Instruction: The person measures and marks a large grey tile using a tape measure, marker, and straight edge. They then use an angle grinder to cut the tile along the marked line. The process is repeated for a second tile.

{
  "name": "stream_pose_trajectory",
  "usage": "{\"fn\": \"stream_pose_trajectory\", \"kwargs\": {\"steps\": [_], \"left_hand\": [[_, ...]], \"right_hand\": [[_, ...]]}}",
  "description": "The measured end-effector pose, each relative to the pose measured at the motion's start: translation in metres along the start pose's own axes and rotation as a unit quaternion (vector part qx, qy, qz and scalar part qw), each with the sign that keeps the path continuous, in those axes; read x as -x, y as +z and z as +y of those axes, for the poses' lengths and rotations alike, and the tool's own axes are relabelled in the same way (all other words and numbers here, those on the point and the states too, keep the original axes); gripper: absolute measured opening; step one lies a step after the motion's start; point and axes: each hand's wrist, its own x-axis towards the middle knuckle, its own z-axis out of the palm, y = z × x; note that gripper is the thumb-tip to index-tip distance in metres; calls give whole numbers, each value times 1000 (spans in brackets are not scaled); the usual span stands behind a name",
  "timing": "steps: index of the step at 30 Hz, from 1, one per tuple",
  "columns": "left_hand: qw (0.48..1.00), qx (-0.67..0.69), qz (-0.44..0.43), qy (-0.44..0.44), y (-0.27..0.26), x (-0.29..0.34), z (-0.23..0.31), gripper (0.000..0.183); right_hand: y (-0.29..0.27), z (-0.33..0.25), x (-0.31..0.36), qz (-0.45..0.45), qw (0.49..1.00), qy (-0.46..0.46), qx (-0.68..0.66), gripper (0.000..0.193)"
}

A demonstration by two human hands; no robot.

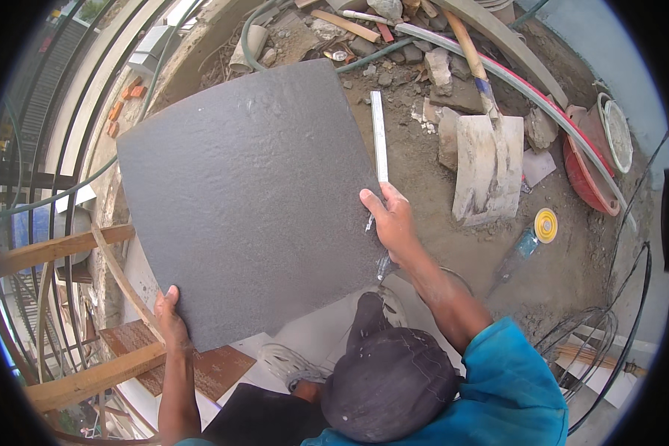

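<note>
Dark grey square tile [249,197] is held flat above the dirt floor [424,163], left hand [169,318] gripping its near corner, right hand [390,219] clasping its right edge beside a white ruler [379,134]. A mortar-caked shovel [489,160] lies just beyond.

Dirt floor [453,260] with shovel [487,167], rubble [438,70]

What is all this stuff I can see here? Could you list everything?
tile: one, dark grey, large and square, held up at centre
shovel: one, cement-caked blade, wooden handle, right of tile
basin: one, red, far right
hose: one, pale, curving across top right
tape roll: one, yellow, on the dirt ground
rubble: many pieces, grey, top
railing: one, metal, left
left hand: gripping tile's lower edge
right hand: gripping tile's right edge
</note>
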Motion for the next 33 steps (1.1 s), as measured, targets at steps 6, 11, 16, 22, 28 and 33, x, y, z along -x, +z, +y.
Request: {"fn": "stream_pose_trajectory", "kwargs": {"steps": [6,11,16,22,28,33], "left_hand": [[988,116,1,-103,58,-16,-77,38],[976,188,51,-92,84,-14,-119,43],[990,91,107,15,68,-35,-69,41],[935,17,238,264,30,-40,94,46],[857,459,112,205,145,-8,18,87],[821,501,226,157,186,-5,72,90]], "right_hand": [[-37,-9,17,65,987,-132,68,34],[-47,-18,23,66,976,-180,108,28],[-37,-27,6,79,971,-208,88,36],[39,-128,-25,84,947,-277,-137,46],[106,-182,-12,58,921,-307,-233,47],[96,-137,21,45,936,-347,-48,59]]}}
